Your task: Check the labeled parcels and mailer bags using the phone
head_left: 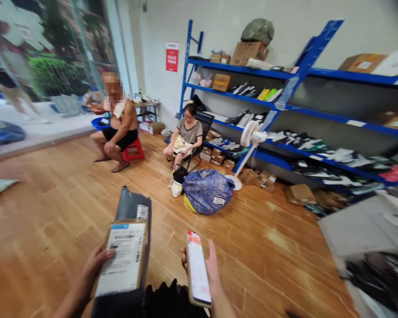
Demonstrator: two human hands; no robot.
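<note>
My left hand (97,263) grips a small cardboard box (147,234) with a white shipping label (124,260) on its upper face, the thumb pressing on the label's edge. Together with the box it holds a dark grey plastic mailer bag (131,204), which sticks out beyond and below the box. In my right hand (212,269) is a smartphone (198,267) with its screen lit and facing up. Fingers wrap the phone's left edge, while the thumb stands off its right side. The screen text is too small to read.
Blue shelves (239,65) with parcels line the wall. A stuffed blue sack (205,190) and a white fan (250,141) stand before them. One person (119,119) sits on a red stool (134,150), another (189,132) on a chair. A pale grey surface (354,225) lies right.
</note>
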